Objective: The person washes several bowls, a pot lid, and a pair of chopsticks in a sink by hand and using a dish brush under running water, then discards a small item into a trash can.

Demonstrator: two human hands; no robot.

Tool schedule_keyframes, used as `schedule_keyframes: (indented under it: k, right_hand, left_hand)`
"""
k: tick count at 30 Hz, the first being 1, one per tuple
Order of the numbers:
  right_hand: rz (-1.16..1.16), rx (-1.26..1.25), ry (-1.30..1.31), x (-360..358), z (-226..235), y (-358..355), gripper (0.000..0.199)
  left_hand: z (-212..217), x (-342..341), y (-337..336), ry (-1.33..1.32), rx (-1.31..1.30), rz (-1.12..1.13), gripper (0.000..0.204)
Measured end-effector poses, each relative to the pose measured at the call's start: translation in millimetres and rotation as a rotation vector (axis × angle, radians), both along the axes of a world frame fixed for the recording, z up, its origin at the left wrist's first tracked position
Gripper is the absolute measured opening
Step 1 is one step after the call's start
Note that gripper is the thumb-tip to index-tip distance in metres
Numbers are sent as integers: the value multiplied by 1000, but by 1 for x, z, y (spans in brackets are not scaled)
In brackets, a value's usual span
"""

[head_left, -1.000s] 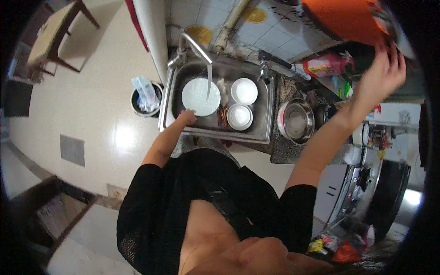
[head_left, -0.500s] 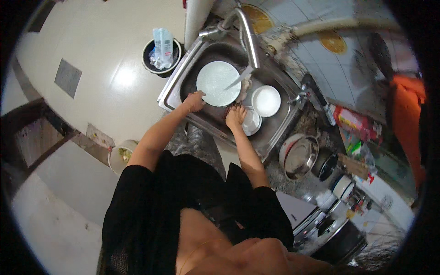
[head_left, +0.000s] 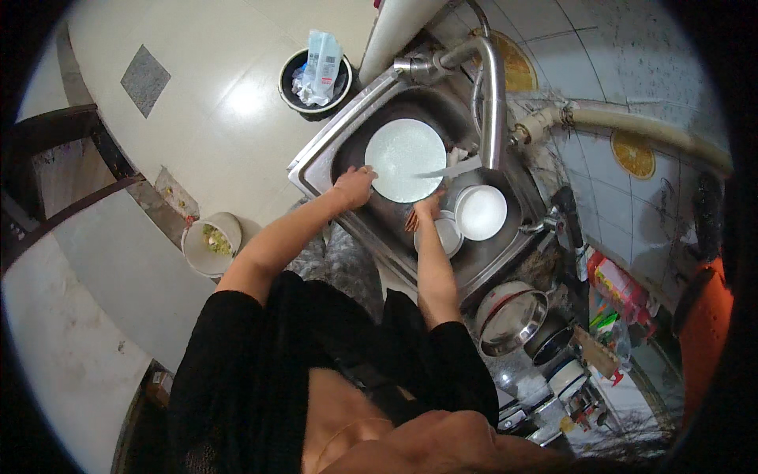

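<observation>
A white round plate (head_left: 404, 160) is held tilted in the metal sink (head_left: 383, 225), and a stream of water falls on it from the faucet (head_left: 493, 110). My left hand (head_left: 355, 188) is closed on its left rim. At the lower right rim is my right hand (head_left: 428, 207), closed on the plate with some fingers hidden underneath. Something reddish-brown shows beside the right hand; I cannot make out what it is. Just right of that hand, a white bowl (head_left: 482, 212) sits in the sink, overlapping another white dish (head_left: 448, 237). Pale crumpled material (head_left: 458, 156) lies behind the plate.
A dark bin (head_left: 316, 83) with a plastic bag stands left of the sink. A white bucket (head_left: 212, 243) with food scraps is on the floor further left. Metal pots (head_left: 513, 317) crowd the counter to the right, near a pink package (head_left: 620, 284). A beige pipe (head_left: 639, 122) runs along the tiled wall.
My right hand has moved from beside the lower dish up to the plate's rim. The left hand keeps its hold on the plate. The whole view has shifted.
</observation>
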State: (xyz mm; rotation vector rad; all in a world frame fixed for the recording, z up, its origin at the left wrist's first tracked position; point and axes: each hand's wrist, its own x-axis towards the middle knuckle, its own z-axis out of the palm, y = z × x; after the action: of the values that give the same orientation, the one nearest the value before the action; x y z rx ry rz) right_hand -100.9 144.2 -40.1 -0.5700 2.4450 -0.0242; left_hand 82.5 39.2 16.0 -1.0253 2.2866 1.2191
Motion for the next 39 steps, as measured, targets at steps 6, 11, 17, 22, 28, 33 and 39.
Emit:
schedule_keyframes:
  k: [6,11,17,22,28,33,39]
  right_hand:
    - [-490,-375,-757,-32,38,30,25]
    - [-546,-359,-1048,-28,124,71,15]
    - [-413,-487,-1195,2,179,54,25]
    - [323,-81,-433,-8,43,1,40]
    - [586,186,98,21,30,-79,37]
    - [533,-177,123,34,8,-83,22]
    - [23,-398,-515,38,39,-75,57]
  left_hand:
    - [12,-7,-7,-17,28,47,42]
    - [5,-10,-1,12,0,56,43]
    - [-10,-15,-3,86,-5,198,47]
    - [-23,-28,-9,141,185,637,46]
    - [-27,-50,-6,280,397,945,44]
    - [-52,-73,-9,481,1550,1607,51]
    - [-76,-92,-3,510,1634,1607,54]
